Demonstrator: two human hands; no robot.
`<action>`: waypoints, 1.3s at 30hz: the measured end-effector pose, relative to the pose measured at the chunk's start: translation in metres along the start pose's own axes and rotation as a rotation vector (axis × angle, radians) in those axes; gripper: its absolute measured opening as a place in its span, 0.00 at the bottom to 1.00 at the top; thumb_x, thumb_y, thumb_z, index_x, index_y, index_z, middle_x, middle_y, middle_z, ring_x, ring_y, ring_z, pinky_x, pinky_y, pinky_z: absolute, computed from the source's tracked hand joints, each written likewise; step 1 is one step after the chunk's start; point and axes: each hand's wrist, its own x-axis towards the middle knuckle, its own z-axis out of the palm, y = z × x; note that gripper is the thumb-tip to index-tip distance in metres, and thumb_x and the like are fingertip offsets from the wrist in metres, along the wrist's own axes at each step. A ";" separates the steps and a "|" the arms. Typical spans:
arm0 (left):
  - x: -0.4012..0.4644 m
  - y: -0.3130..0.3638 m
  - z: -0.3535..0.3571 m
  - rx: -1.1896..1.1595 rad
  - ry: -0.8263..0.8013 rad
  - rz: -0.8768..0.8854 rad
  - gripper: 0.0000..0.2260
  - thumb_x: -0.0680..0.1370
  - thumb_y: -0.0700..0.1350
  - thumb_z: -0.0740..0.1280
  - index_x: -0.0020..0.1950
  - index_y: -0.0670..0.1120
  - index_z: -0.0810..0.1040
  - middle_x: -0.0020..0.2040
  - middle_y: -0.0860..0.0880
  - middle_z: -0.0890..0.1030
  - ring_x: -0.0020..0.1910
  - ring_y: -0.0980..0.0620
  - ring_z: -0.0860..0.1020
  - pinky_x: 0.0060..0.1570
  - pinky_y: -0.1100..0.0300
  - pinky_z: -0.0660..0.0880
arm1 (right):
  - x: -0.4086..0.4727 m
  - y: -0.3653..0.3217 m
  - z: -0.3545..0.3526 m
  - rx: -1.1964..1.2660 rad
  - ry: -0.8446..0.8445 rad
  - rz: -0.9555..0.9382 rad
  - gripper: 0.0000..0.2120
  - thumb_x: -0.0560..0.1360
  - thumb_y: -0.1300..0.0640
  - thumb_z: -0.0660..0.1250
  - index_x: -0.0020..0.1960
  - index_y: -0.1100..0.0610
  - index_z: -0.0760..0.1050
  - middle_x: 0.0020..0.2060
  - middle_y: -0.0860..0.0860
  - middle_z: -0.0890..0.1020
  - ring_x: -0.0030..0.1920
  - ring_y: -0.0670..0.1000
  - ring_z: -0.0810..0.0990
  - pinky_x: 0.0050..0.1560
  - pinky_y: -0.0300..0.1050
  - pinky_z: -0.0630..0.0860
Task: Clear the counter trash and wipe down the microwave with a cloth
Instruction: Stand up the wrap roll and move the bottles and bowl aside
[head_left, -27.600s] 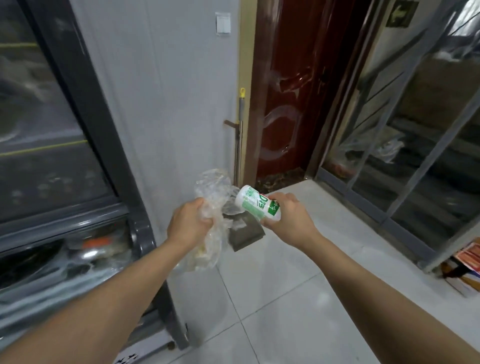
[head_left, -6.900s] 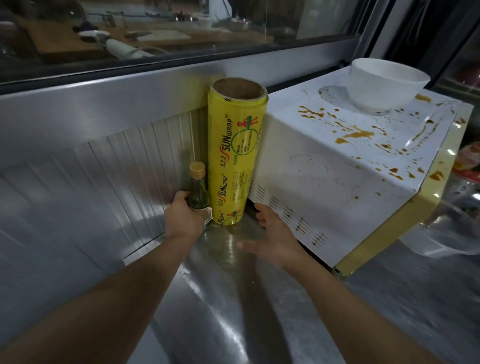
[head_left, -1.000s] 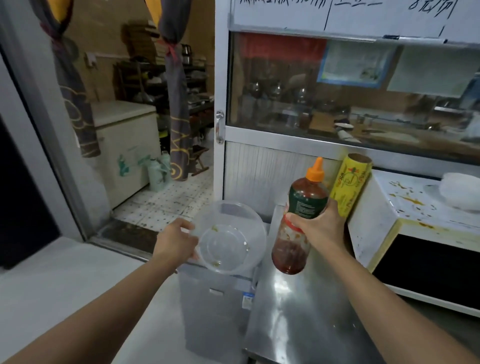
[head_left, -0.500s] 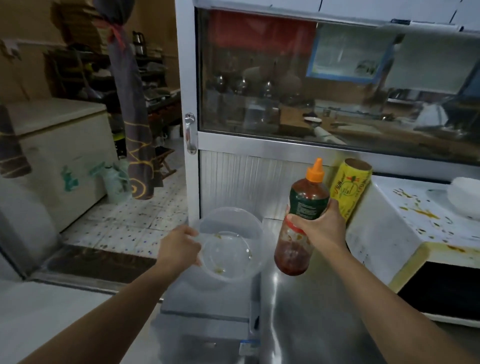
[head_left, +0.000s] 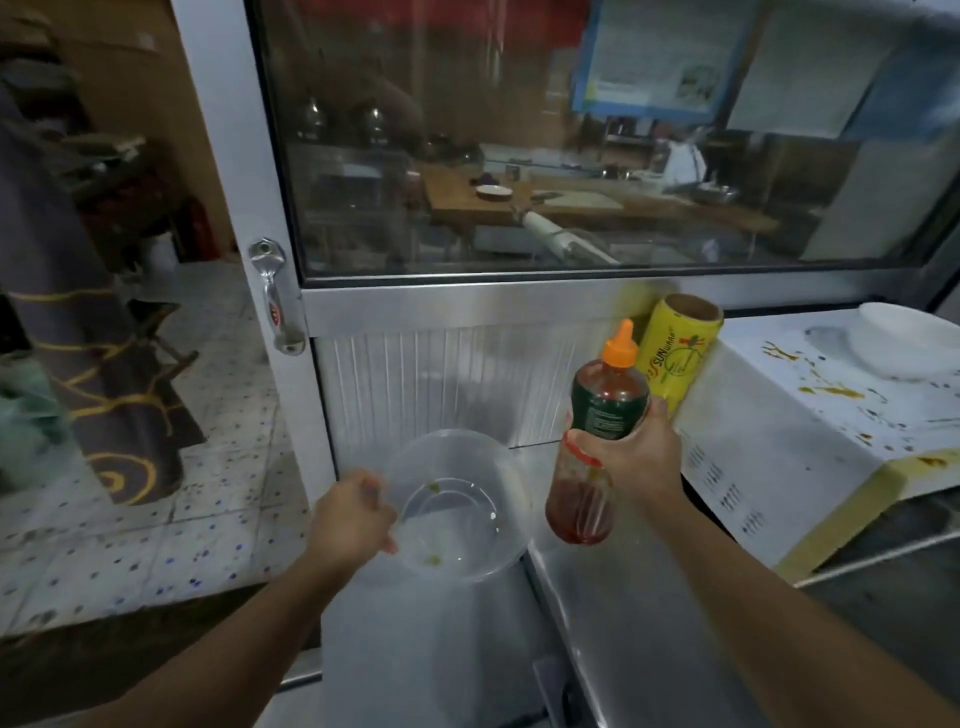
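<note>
Red sauce squeeze bottle (head_left: 597, 441) w/ orange cap, dark green label. Clear round plastic bowl (head_left: 457, 509), greenish specks. Yellow cling-wrap roll (head_left: 675, 353), red/green print. White microwave top (head_left: 810, 415) w/ brown-orange splatters, yellow front edge. Grey curtain (head_left: 78, 364), yellow swirls.

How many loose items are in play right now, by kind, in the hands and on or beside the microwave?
Sauce bottles: 1, orange-capped sauce bottle gripped by the right hand
Clear plastic bowls: 1, clear plastic bowl held at its rim by the left hand
Cling wrap rolls: 1, yellow cling wrap roll beside the microwave
White bowls: 1, white bowl on the stained microwave top
Total: 4
</note>
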 end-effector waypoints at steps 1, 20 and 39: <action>0.007 -0.001 0.002 0.010 -0.020 0.002 0.06 0.74 0.33 0.65 0.45 0.43 0.74 0.40 0.43 0.79 0.31 0.45 0.81 0.22 0.64 0.68 | 0.005 0.001 0.006 -0.006 0.005 0.008 0.36 0.55 0.50 0.81 0.58 0.51 0.68 0.50 0.48 0.80 0.49 0.50 0.80 0.50 0.50 0.77; 0.107 0.008 0.051 0.045 -0.074 -0.090 0.06 0.75 0.36 0.64 0.51 0.44 0.75 0.38 0.44 0.81 0.31 0.48 0.81 0.28 0.62 0.72 | 0.113 0.047 0.098 0.016 0.003 0.075 0.35 0.57 0.55 0.82 0.57 0.57 0.67 0.53 0.54 0.79 0.52 0.54 0.79 0.48 0.40 0.70; 0.108 0.005 0.080 0.077 -0.077 -0.077 0.06 0.74 0.35 0.67 0.45 0.45 0.75 0.40 0.45 0.80 0.28 0.49 0.81 0.21 0.67 0.67 | 0.127 0.069 0.096 0.028 -0.107 0.049 0.37 0.58 0.56 0.82 0.61 0.57 0.66 0.54 0.52 0.78 0.50 0.49 0.76 0.45 0.36 0.70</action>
